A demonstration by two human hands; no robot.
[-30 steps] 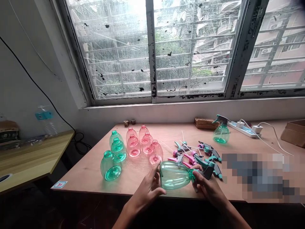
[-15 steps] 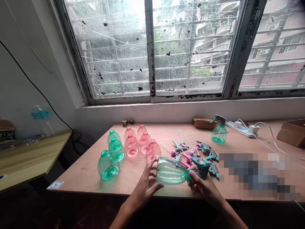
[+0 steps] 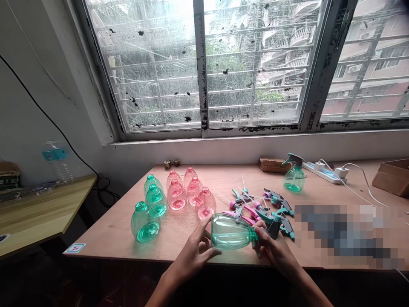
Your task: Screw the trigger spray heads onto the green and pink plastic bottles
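My left hand [image 3: 195, 252] grip clasps the clear green plastic bottle [image 3: 230, 232] — right hand [image 3: 275, 252] pinches its teal-grey trigger sprayer [image 3: 271, 227]; I'd keep both aligned.

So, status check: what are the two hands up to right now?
Left hand cups green bottle at base. Right hand grips trigger head at its neck. Bottle sideways above table edge. Loose trigger heads close behind.

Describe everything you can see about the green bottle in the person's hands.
The green bottle is clear, tinted plastic, bulb-shaped with ribbed sides, and looks empty. It is held sideways over the near edge of the table, base to the left. The left hand cups its base. The right hand grips its neck, where a grey and green trigger head sits.
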